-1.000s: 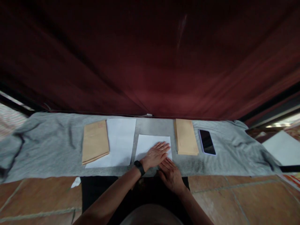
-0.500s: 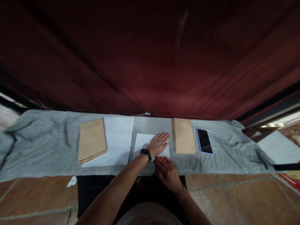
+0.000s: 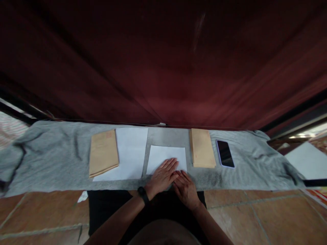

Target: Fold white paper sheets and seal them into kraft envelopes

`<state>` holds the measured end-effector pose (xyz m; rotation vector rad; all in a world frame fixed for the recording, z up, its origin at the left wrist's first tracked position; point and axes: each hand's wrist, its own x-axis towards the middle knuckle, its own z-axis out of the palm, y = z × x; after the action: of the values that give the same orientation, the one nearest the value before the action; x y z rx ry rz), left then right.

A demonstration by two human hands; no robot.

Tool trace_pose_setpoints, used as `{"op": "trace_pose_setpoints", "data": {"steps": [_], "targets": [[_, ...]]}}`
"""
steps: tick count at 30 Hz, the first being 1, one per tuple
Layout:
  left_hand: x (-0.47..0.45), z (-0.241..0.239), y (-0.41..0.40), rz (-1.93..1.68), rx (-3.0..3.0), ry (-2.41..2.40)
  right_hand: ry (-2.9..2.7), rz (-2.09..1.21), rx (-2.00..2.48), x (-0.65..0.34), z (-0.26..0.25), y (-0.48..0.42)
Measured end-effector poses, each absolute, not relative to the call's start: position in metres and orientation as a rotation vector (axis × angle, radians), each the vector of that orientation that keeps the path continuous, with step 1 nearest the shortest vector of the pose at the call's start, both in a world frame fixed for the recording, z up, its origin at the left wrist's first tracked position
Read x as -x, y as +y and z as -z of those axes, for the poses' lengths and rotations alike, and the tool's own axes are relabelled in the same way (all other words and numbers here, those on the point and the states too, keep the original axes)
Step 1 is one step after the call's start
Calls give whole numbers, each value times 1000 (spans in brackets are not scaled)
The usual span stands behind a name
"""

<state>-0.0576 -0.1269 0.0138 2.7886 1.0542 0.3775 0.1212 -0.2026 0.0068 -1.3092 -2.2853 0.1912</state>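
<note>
A white sheet of paper (image 3: 160, 154), looking folded in half, lies on the grey cloth in front of me. My left hand (image 3: 163, 173), with a black band at the wrist, rests flat across its near edge, fingers stretched out. Beside it, my right hand (image 3: 186, 189) lies on the near right corner of the paper, fingers extended and touching the left fingertips. Neither hand grips anything. To the left are larger white sheets (image 3: 132, 153), partly covered by brown envelopes (image 3: 104, 153). On the right lies another stack of brown envelopes (image 3: 203, 149).
A phone (image 3: 225, 153) with a purple edge lies right of the envelope stack. Grey cloth (image 3: 61, 153) covers the narrow bench, and a dark red surface (image 3: 163, 75) rises behind it. A white scrap (image 3: 83, 196) is on the tiled floor (image 3: 51, 212).
My left hand has slid from the paper's right side toward me and to the left, uncovering more of the sheet. My right hand stays near the same corner. The view has shifted slightly.
</note>
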Motion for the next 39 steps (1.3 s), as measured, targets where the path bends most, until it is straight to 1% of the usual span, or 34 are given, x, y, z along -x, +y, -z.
{"op": "trace_pose_setpoints", "data": {"steps": [11, 20, 25, 29, 33, 39], "targets": [[94, -7, -163, -414, -2721, 1484, -2197, -11, 1487, -127, 5, -219], [109, -6, -182, -476, -2669, 1685, -2076, -26, 1582, -134, 3, -228], [91, -16, -170, -524, -2677, 1653, -2086, -151, 1528, -112, -10, -203], [77, -15, -156, -451, -2712, 1577, -2133, -207, 1465, -86, -15, -168], [77, -4, -152, -363, -2768, 1539, -2167, -179, 1464, -73, -7, -139], [78, -4, -155, -458, -2743, 1567, -2132, -71, 1602, -76, 3, -112]]}}
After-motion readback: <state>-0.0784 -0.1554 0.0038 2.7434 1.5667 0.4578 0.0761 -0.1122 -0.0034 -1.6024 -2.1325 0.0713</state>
